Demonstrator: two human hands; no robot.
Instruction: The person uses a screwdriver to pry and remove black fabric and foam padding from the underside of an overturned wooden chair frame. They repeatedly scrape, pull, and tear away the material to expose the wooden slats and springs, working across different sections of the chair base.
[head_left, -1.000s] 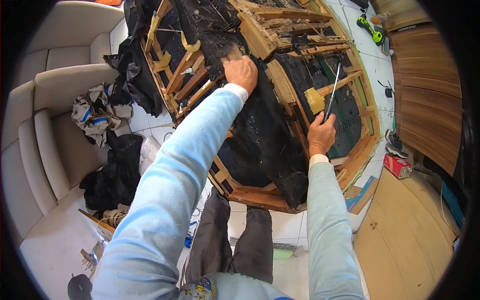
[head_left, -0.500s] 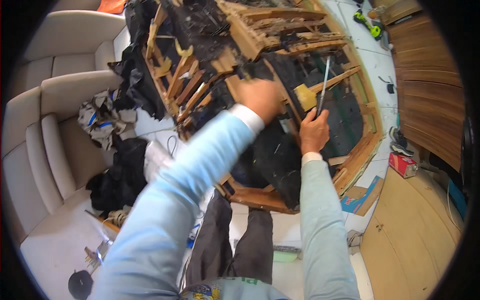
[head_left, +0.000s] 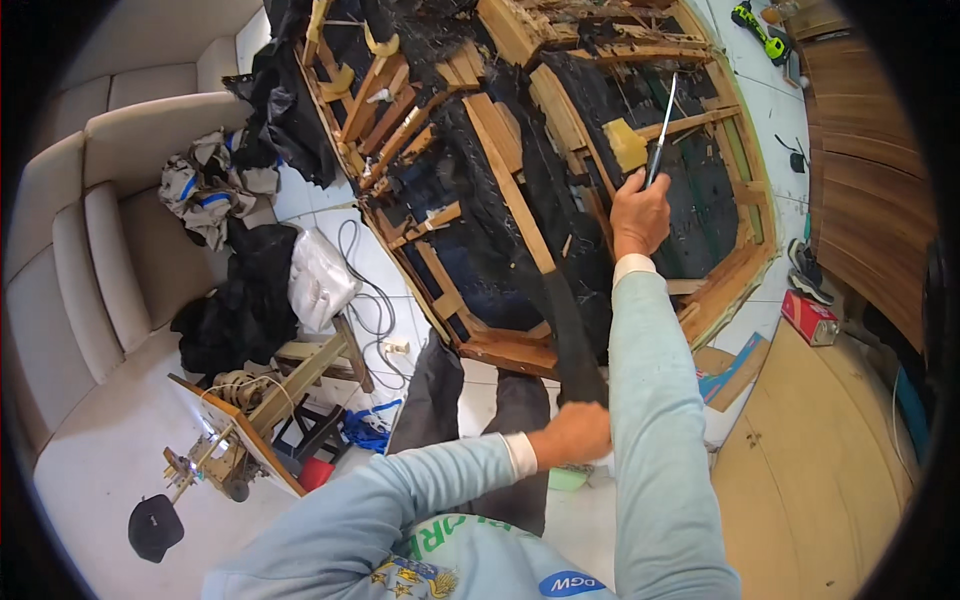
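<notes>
A wooden sofa frame (head_left: 720,300) lies upturned on the tiled floor, covered in torn black fabric. My left hand (head_left: 572,432) is pulled back near my body and grips a long strip of black fabric (head_left: 560,290) that stretches up to the frame. My right hand (head_left: 640,208) rests over the frame's middle and holds a long thin metal tool with a dark handle (head_left: 661,130), its blade pointing away from me. A yellow foam piece (head_left: 627,145) sits just left of the blade.
A cream sofa (head_left: 110,230) with crumpled clothes (head_left: 205,185) stands at left. Black cloth, a clear plastic bag (head_left: 318,275) and a cable (head_left: 370,300) lie on the floor. Wooden scraps and small tools sit at lower left. A green power tool (head_left: 755,25) and red box (head_left: 812,316) lie right.
My left hand has come off the frame and drawn back toward my body, pulling a strip of black fabric away. My right hand stays on the frame with the tool.
</notes>
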